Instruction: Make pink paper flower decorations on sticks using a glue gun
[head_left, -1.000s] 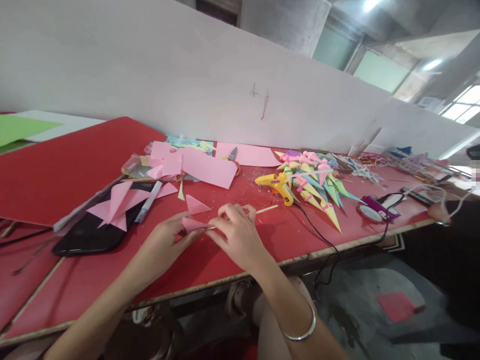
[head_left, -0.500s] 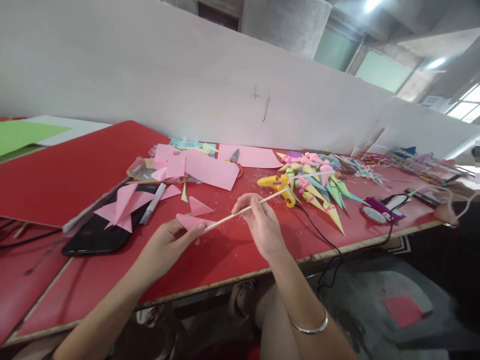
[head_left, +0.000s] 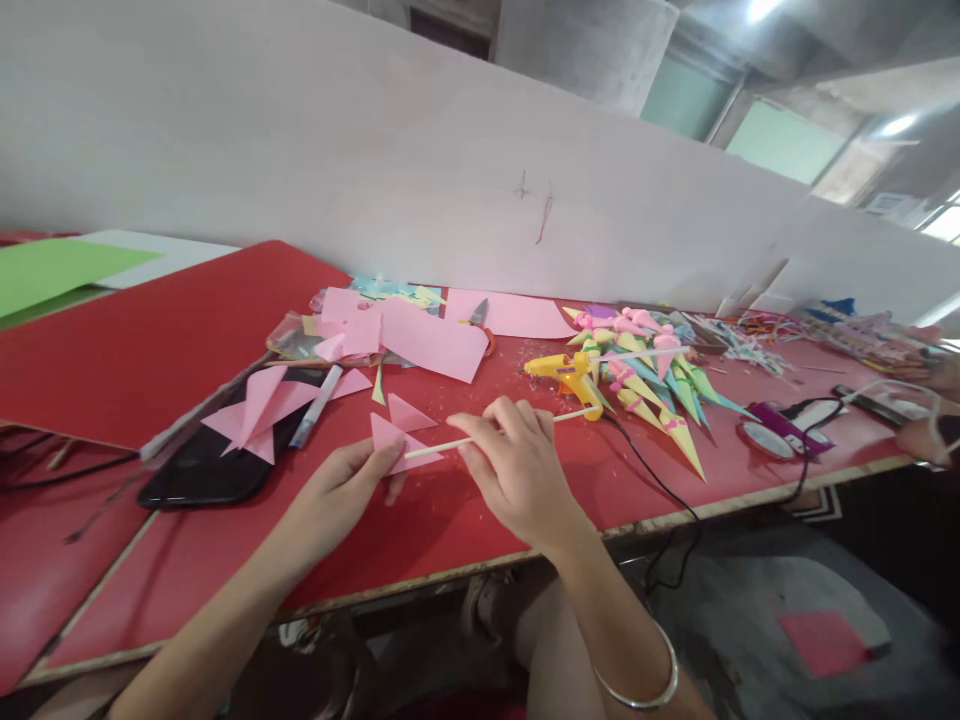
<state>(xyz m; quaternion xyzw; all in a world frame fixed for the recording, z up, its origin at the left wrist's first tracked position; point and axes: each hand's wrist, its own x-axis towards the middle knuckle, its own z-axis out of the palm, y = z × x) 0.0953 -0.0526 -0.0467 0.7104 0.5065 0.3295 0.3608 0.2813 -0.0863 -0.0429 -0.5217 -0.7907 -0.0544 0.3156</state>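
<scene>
My left hand (head_left: 351, 478) pinches a pink paper triangle (head_left: 384, 430) between thumb and fingers above the red table. Lying across that paper is the near end of a thin pale stick (head_left: 439, 449). My right hand (head_left: 517, 470) is closed round the stick further along, its fingers bent over the top. The stick's far end reaches toward a yellow glue gun (head_left: 562, 370), which lies on its side with a clear glue stick in its back. Another pink paper triangle (head_left: 411, 412) rests on the table just behind the held one.
Pink paper pieces (head_left: 259, 410) lie on a black phone (head_left: 202, 470) beside a white marker (head_left: 315, 405). Scissors (head_left: 480, 312) sit among pink sheets (head_left: 435, 340). Several coloured paper cones (head_left: 679, 440) are heaped right of the glue gun. A black cord (head_left: 652, 465) hangs over the table edge.
My right hand has turned over, its fingers now lying across the stick from above. The left hand's triangle has tilted so more of its face shows. The view has shifted slightly.
</scene>
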